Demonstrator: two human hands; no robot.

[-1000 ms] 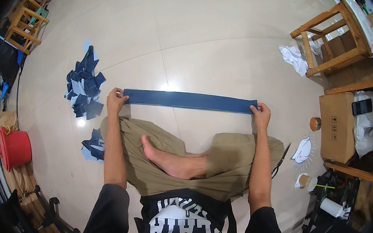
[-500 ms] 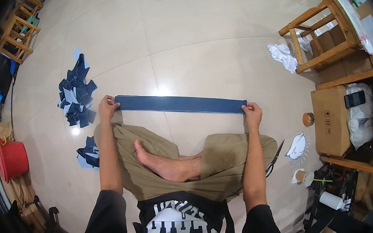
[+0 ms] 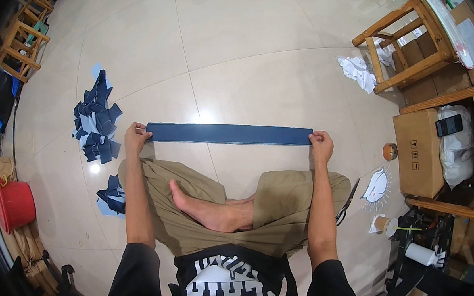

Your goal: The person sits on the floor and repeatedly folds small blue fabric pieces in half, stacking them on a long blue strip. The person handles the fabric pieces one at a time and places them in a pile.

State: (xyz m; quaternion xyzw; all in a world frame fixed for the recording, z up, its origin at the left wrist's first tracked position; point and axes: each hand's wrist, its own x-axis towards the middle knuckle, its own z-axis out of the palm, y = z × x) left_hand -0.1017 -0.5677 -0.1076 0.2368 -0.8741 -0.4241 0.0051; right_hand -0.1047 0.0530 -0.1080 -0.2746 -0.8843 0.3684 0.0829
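Note:
My left hand (image 3: 140, 135) pinches the left end of a long, narrow dark-blue fabric strip (image 3: 228, 134), held flat and slightly tilted above my crossed legs (image 3: 208, 213). At the strip's right end, my right hand (image 3: 320, 144) grips it between thumb and fingers. Left of my left hand, a loose pile of dark and light blue fabric scraps (image 3: 96, 117) lies on the tiled floor (image 3: 241, 45), with a smaller pile (image 3: 109, 198) beside my left knee. Dark scissors (image 3: 344, 209), partly hidden, lie beside my right knee.
Wooden stools (image 3: 21, 50) and a red bucket (image 3: 13, 206) line the left side. On the right are a wooden stool (image 3: 406, 50), cardboard box (image 3: 413, 153), white bag with phone (image 3: 449, 125), crumpled white cloth (image 3: 355, 71), white cut-out (image 3: 376, 185) and thread spools (image 3: 421, 254).
The view has shifted a little, moving the scene leftward and down. The strip has tilted slightly, its left end lower, with both hands still holding its ends.

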